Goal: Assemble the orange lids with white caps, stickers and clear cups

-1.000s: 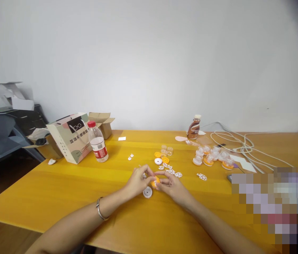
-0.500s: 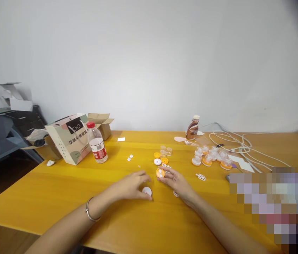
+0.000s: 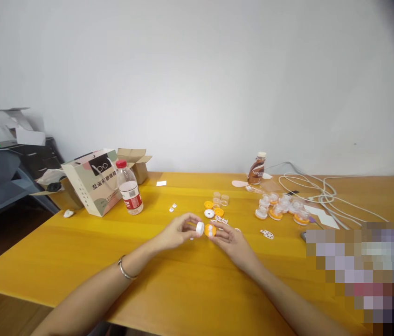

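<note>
My left hand (image 3: 176,232) pinches a small white round cap (image 3: 200,228) just above the yellow table (image 3: 78,252). My right hand (image 3: 230,239) holds an orange disc (image 3: 210,230) with white inserts, face to face with the cap and almost touching it. Just beyond my fingers lie loose orange discs (image 3: 218,212), a white ring (image 3: 209,213), small clear cups (image 3: 224,199) and flat white perforated pieces (image 3: 266,234).
A group of assembled clear and orange pieces (image 3: 280,207) sits to the right. A water bottle (image 3: 128,193), a paper bag (image 3: 93,182) and a cardboard box (image 3: 137,163) stand at the left. A brown drink bottle (image 3: 257,168) and white cables (image 3: 319,193) lie at the back right.
My left hand picked the white cap up off the table and brought it to the orange disc. My right hand kept hold of the disc.
</note>
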Motion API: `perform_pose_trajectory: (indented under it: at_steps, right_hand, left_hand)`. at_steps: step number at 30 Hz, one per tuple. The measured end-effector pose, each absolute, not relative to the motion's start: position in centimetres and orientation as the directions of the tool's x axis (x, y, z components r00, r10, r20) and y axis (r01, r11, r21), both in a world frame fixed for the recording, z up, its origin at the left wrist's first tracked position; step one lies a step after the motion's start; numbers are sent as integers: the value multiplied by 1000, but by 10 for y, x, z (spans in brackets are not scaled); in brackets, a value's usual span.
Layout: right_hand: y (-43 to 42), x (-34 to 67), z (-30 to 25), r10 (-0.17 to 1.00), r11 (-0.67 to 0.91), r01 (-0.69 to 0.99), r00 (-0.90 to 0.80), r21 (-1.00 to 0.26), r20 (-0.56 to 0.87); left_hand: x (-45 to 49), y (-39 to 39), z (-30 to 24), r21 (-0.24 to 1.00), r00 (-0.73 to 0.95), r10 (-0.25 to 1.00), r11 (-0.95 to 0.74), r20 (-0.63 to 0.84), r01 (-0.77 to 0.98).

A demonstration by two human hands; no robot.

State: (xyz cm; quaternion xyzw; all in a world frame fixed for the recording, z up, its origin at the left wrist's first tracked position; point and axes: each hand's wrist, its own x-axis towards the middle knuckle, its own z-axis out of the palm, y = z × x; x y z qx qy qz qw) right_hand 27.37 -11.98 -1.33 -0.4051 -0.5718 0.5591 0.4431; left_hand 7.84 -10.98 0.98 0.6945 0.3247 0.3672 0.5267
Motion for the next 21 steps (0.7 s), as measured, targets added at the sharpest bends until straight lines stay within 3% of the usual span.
perform_pose_trajectory:
  at_steps: [3,7,12,21]
  right_hand:
    - [-122,271,-13,950,64,-33,-304,-997,71]
    - [-125,268,-13,933,100,-17,-345,-995,99]
    - [-127,267,-17,928,144,20,-350,-989,128]
    - [-132,271,-17,893,394,290,-343,-872,290]
  left_hand:
    - [84,-117,9,919,505,832,-355,229,169]
    - [89,-125,10,743,502,798,-550,334,380]
    - [91,-126,5,605,498,778,-619,383,501]
    - [95,-130,5,706,428,821,-555,379,440]
